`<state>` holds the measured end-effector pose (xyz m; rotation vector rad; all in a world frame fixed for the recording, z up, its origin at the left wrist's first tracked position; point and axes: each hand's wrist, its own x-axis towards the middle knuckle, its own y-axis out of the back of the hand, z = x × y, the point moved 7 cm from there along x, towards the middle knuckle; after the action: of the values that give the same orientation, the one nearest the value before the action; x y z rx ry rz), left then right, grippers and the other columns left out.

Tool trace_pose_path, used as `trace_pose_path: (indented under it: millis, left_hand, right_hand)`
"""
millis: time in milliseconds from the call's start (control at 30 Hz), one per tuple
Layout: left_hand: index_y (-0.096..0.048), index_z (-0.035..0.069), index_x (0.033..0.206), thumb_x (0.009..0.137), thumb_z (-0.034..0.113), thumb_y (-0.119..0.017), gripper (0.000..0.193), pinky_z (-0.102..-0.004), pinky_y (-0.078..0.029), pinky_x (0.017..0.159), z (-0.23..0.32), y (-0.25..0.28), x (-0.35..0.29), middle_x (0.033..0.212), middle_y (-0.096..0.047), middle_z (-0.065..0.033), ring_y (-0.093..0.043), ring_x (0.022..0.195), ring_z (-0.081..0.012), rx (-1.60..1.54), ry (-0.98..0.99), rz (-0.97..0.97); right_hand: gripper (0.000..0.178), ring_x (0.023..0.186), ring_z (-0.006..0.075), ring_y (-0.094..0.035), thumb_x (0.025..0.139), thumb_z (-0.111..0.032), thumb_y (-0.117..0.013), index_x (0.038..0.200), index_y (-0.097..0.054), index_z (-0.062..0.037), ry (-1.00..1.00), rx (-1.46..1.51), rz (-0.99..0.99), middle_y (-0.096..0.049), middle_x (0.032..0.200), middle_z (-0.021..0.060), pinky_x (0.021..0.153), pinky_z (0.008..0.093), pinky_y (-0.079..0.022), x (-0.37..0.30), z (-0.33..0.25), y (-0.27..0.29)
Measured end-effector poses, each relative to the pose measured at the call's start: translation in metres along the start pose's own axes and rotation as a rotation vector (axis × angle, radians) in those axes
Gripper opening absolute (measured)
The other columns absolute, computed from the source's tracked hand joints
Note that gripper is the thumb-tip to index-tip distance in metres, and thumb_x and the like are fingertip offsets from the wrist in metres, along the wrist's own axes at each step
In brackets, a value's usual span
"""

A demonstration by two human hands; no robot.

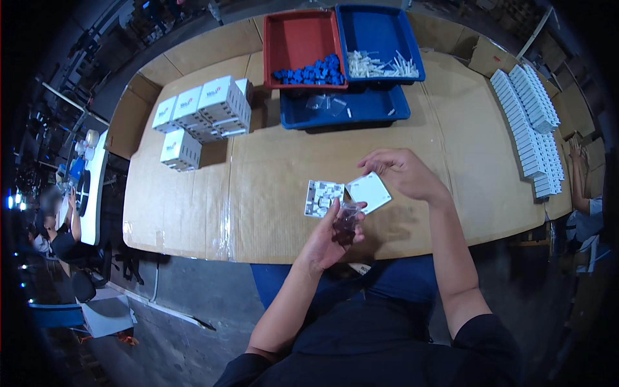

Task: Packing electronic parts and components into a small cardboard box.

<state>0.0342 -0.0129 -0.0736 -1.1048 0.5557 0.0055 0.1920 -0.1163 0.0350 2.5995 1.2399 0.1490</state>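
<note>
Right by your belly, your left hand [327, 242] holds a small clear bag [348, 221], palm up, fingers half curled around it. Just past it, an open white box [313, 203] with grey and white marks inside lies on the brown surface [174, 213]. A flat white square [372, 191] sits tilted at its right side. Your right hand [406, 171] is bent over the square's top edge; you cannot tell if it pinches it. Farther off are a red tray [300, 39] of blue bits [316, 71], a blue tray [374, 35] of white bits [380, 64], and a lower blue tray [300, 113]. White boxes [216, 106] stand left; small white packs [529, 129] line the right.
</note>
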Motion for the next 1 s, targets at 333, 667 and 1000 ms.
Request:
trace_pose_path:
  millis: [333,667,1000]
  left_hand:
    - [-0.056,0.0,0.134,0.108,0.051,-0.048,0.057,-0.0349,-0.048,0.077,-0.027,0.016,0.015,0.11,-0.063,-0.0067,-0.055,0.086,-0.0186,-0.176,0.188,-0.217]
    - [-0.056,0.0,0.136,0.108,0.053,-0.046,0.06,-0.0371,-0.053,0.085,-0.029,0.021,0.021,0.114,-0.063,-0.0085,-0.057,0.089,-0.0208,-0.192,0.215,-0.248]
    - [-0.048,-0.002,0.148,0.109,0.05,-0.047,0.064,-0.039,-0.053,0.09,-0.027,0.021,0.02,0.121,-0.063,-0.0081,-0.057,0.094,-0.0192,-0.193,0.168,-0.257]
  right_hand:
    - [0.018,0.098,0.0282,-0.073,0.097,-0.011,-0.063,0.11,-0.074,-0.0049,0.037,-0.61,0.66,-0.077,0.106,0.0131,0.086,0.0394,-0.056,0.116,0.06,0.179]
    - [0.018,0.111,0.033,-0.066,0.093,-0.014,-0.067,0.109,-0.076,-0.0151,-0.057,-1.071,0.632,-0.068,0.108,0.0104,0.091,0.0489,-0.054,0.197,0.073,0.206]
    - [0.009,0.085,0.0261,-0.072,0.09,-0.01,-0.074,0.097,-0.076,-0.0048,0.101,-0.633,0.729,-0.076,0.091,0.0104,0.08,0.0374,-0.057,0.153,0.055,0.205]
